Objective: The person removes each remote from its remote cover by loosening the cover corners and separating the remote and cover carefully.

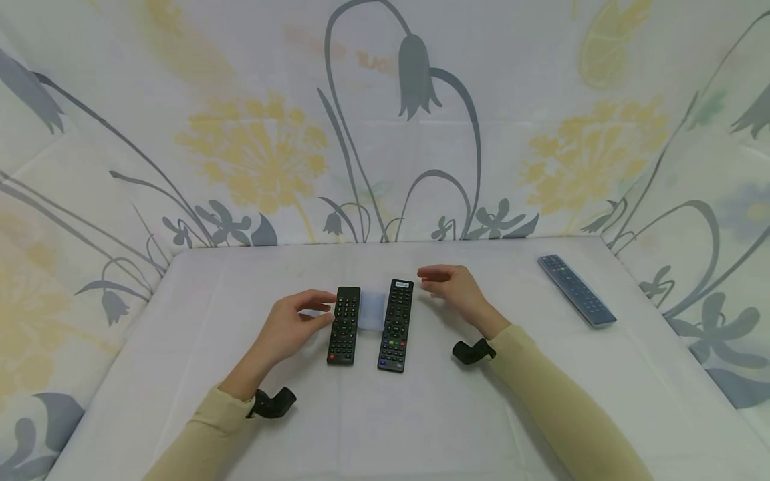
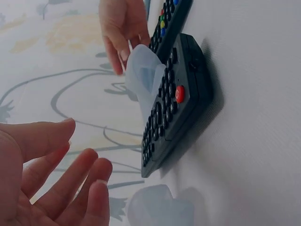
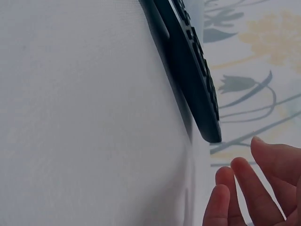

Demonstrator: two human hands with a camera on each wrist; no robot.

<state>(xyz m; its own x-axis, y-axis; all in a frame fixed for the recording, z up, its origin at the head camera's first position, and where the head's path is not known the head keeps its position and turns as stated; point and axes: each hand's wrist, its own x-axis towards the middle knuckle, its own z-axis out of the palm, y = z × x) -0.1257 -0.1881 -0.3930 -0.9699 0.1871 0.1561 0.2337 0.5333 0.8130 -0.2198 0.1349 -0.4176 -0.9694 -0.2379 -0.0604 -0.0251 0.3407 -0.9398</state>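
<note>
Two black remote controls lie side by side on the white table, the left remote (image 1: 343,326) and the right remote (image 1: 396,326), which has a white label at its top. A translucent bluish piece of soft material (image 1: 371,311) shows between them; in the left wrist view it bulges up (image 2: 143,70) beside the left remote, and a similar pale piece (image 2: 157,207) lies past its far end. My left hand (image 1: 293,324) is at the left remote's left edge, fingers loosely bent and holding nothing. Just right of the right remote's top, my right hand (image 1: 454,288) hovers with relaxed fingers, holding nothing.
A third, dark blue-grey remote (image 1: 576,290) lies slanted at the right side of the table. Flower-patterned cloth (image 1: 385,167) hangs behind and along both sides. A black wrist camera (image 1: 273,403) sits on the left wrist, another (image 1: 472,352) on the right.
</note>
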